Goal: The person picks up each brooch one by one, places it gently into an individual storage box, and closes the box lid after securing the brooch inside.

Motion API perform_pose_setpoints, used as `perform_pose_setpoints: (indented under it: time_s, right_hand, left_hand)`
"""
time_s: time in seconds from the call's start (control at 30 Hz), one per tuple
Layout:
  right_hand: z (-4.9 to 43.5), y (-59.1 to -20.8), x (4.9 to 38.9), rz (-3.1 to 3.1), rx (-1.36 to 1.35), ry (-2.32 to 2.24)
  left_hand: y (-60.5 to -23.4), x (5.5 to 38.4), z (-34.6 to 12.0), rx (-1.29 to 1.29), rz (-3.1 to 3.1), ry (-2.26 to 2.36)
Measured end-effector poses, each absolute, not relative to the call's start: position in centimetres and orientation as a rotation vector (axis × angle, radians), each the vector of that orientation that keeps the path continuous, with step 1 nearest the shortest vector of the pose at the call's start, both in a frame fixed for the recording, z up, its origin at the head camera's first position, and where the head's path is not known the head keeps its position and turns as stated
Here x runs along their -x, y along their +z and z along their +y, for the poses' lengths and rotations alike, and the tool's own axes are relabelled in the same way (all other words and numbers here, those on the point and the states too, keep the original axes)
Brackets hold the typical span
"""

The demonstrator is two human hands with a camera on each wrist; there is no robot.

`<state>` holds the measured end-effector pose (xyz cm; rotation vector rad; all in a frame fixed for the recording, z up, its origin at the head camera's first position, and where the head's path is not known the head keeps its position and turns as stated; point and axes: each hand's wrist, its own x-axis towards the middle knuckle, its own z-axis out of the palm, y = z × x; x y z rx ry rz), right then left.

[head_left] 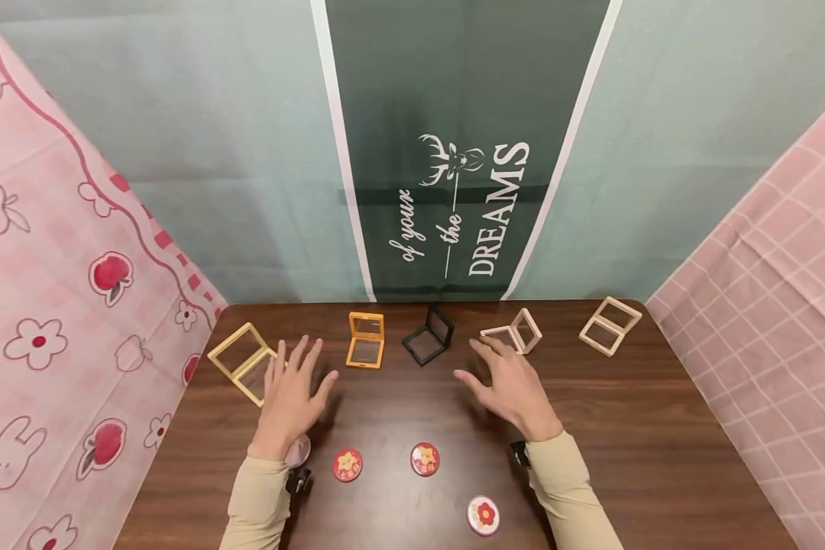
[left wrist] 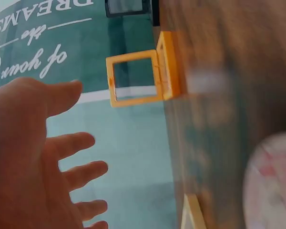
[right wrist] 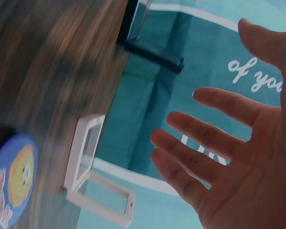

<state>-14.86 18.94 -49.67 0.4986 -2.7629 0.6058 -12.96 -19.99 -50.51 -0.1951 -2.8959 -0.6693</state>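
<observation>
My left hand [head_left: 292,397] hovers over the table with fingers spread, overlapping the right part of an open yellow hinged case [head_left: 253,365] in the head view. A small open orange case [left wrist: 133,102] with clear windows stands beyond its fingertips in the left wrist view. My right hand [head_left: 512,386] is also spread and holds nothing. Its fingertips overlap the near edge of an open pale pink case [head_left: 522,332]. Between the hands, an open black case [head_left: 426,345] has its lid raised. A pale round badge [head_left: 298,451] is partly hidden by the left wrist.
Two red round badges with yellow stars, a left one [head_left: 347,464] and a middle one [head_left: 425,459], lie on the brown table [head_left: 660,443]. A white badge with a red flower [head_left: 483,516] is nearer. An open cream case [head_left: 610,325] lies far right. Cloth hangs around three sides.
</observation>
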Motion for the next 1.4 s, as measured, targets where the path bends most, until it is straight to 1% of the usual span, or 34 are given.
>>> perform_pose_setpoints:
  time_s: [0.17,0.37,0.53,0.87,1.23,1.4]
  right_hand:
    - [17.4,-49.6,14.3,-2.738,-0.565,0.611]
    - [14.8,-49.5,13.6,-2.721,-0.693,0.630]
    - [12.9,-49.1,13.2,-2.745,-0.749,0.680]
    - [9.3,-49.2,13.5,-2.856,-0.922,0.797]
    - [6.3,-49.5,13.7,-2.938,-1.020,0.909]
    - [4.4,-49.6,13.4,-2.996,-1.105,0.906]
  left_hand:
    - [-50.9,12.0,-21.8,0.158,-2.754,-0.743]
    - [-50.7,10.8,-23.9,0.046,-2.679,-0.817]
    - [-50.8,10.5,-24.9,-0.027,-2.652,-0.863]
    - [-51.7,9.7,-27.6,-0.203,-2.683,-0.912]
    - [-53.0,9.5,-28.3,-0.404,-2.629,-0.977]
    - [-53.2,9.4,-29.1,-0.513,-2.679,-0.994]
